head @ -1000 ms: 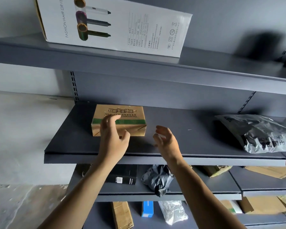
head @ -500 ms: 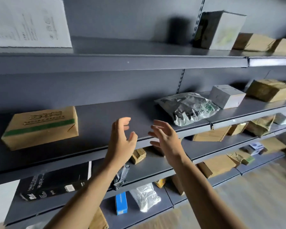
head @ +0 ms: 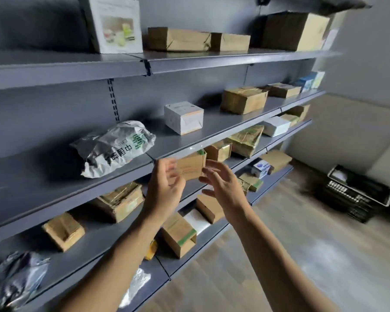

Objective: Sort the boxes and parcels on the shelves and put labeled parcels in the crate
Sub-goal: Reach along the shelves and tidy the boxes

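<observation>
Boxes (head: 243,100) of brown cardboard and bagged parcels (head: 16,278) are spread along the grey metal shelves (head: 32,181) that run across the wall. On the middle shelf a crumpled grey plastic parcel (head: 115,147) with green printed characters lies on its side. To its right, apart from it, stands a white box (head: 184,117). Two bare forearms reach up in front of that shelf's front edge. The left hand (head: 164,188) and the right hand (head: 223,188) are near each other, palms turned inward and fingers loosely spread; each grip is wide and holds nothing. Behind the fingertips, a small brown box (head: 191,167) sits on the shelf below, blurred, and it is hard to tell whether the left hand touches it. A black crate (head: 358,194) stands on the wooden floor (head: 302,255) at the far right, well apart from the hands; its contents are too blurred to make out.
</observation>
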A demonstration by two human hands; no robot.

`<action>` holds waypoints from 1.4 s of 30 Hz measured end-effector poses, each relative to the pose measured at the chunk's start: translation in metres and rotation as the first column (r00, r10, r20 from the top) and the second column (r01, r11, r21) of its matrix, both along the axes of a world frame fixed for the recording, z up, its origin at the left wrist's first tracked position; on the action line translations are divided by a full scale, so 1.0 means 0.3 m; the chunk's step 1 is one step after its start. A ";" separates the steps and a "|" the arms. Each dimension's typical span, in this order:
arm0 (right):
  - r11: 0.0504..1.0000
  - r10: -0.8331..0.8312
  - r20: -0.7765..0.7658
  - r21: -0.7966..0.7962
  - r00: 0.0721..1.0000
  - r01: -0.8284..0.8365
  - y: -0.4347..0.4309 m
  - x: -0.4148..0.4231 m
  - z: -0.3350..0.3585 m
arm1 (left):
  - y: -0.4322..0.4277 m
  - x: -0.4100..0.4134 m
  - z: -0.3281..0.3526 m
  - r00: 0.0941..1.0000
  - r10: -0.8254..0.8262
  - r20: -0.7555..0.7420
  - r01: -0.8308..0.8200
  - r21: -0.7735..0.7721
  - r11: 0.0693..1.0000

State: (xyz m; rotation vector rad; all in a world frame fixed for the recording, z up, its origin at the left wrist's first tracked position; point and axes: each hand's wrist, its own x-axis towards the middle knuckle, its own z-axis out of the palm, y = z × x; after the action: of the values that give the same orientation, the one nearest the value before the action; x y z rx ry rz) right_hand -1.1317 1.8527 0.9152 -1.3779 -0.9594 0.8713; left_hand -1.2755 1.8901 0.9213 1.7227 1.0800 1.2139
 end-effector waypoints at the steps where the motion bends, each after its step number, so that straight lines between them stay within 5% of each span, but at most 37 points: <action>1: 1.000 -0.024 -0.003 0.006 1.000 0.024 -0.009 0.057 0.005 | 0.002 0.056 0.004 1.000 -0.024 0.001 0.024 -0.001 1.000; 13: 0.959 -0.282 -0.033 -0.022 0.959 0.281 0.013 0.671 -0.057 | 0.207 0.731 -0.072 0.970 -0.241 0.035 0.243 -0.072 0.967; 26: 0.857 -0.514 -0.071 -0.007 0.855 0.515 0.367 1.447 -0.010 | 0.636 1.585 -0.033 0.864 -0.485 0.133 0.501 -0.139 0.854; 42: 0.778 -0.623 -0.108 0.018 0.775 0.628 0.420 2.489 -0.071 | 0.744 2.625 -0.059 0.833 -0.544 0.099 0.553 -0.147 0.820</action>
State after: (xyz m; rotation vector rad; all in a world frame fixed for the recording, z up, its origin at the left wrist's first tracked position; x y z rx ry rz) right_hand -0.3850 1.9788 0.8938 -1.4629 -0.3833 0.3880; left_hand -0.4880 2.1135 0.9038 1.6929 0.5629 0.7667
